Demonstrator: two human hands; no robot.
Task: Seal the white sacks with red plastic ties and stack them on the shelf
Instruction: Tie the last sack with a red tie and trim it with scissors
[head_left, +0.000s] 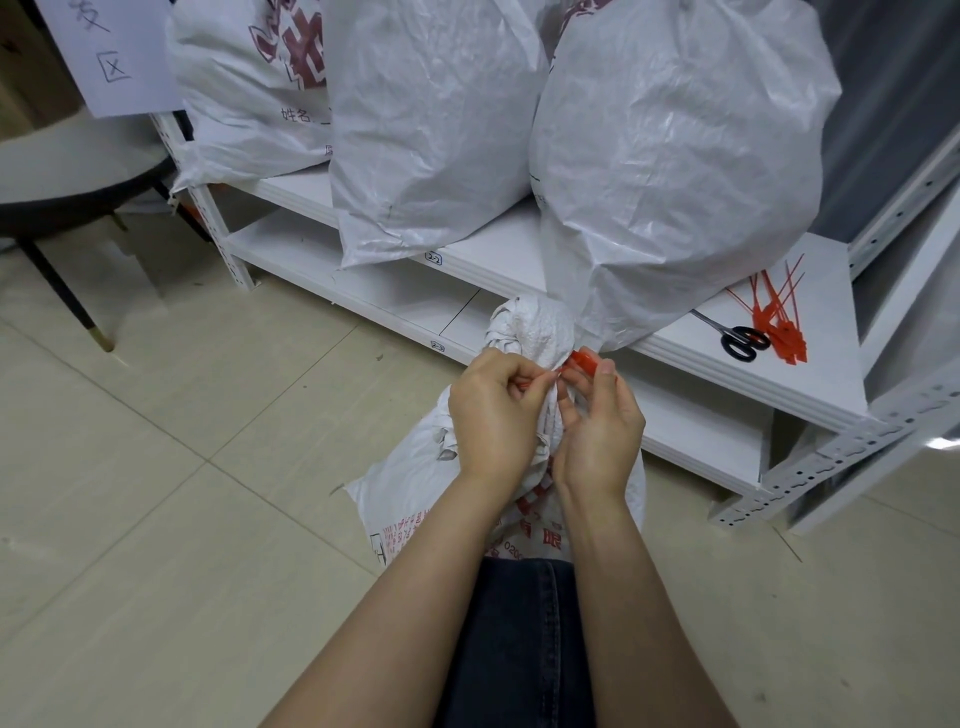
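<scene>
Left hand (493, 410) and right hand (597, 421), mid-frame, pinch a red plastic tie (584, 360) round the white sack (415, 488) at its bunched neck to cinch it.

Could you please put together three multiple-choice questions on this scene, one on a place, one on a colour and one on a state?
1. Where do the scissors lie?
A) on the floor tiles
B) on the shelf, beside the spare red ties
C) hanging on a wall hook

2. What colour are the scissors' handles?
A) black
B) yellow
C) blue

3. How is the sack on the floor now?
A) wide open and untouched
B) flat and empty
C) neck gathered, both hands at it with a red tie

Answers: 1 B, they rest on the shelf board next to the ties. 2 A, both finger loops are black. 3 C, the left hand and right hand pinch the tie at the bunched neck.
</scene>
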